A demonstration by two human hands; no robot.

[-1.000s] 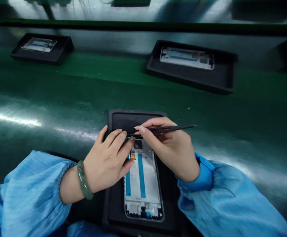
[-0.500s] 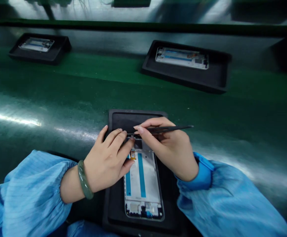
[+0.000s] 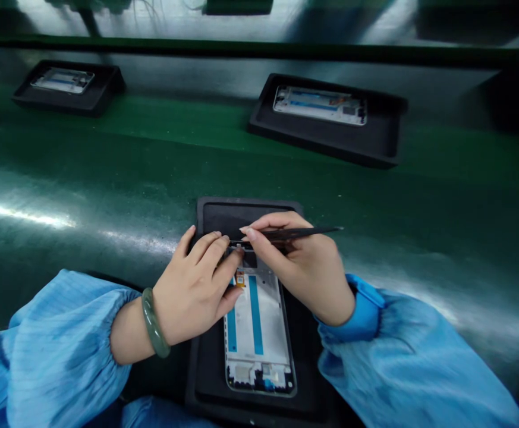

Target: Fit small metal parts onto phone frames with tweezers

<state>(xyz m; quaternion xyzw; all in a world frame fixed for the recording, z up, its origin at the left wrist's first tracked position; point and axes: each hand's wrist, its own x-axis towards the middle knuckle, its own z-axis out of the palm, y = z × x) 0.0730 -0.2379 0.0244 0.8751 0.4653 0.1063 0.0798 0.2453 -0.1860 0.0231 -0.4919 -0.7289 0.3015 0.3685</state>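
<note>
Phone frame (image 3: 259,333) lies in black tray (image 3: 205,356) on green belt (image 3: 107,166). Its top edge is pressed by left hand (image 3: 192,291); tweezers (image 3: 295,233) are pinched by right hand (image 3: 304,267). Frame judged light, thin, fragile; best held by rims.

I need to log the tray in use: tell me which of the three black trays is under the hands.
The near tray: both hands work on its upright phone frame. The other two trays lie untouched farther up the belt.

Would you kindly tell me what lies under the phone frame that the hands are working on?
The phone frame lies in a black tray on the green belt. The left hand and right hand cover its top end.
</note>
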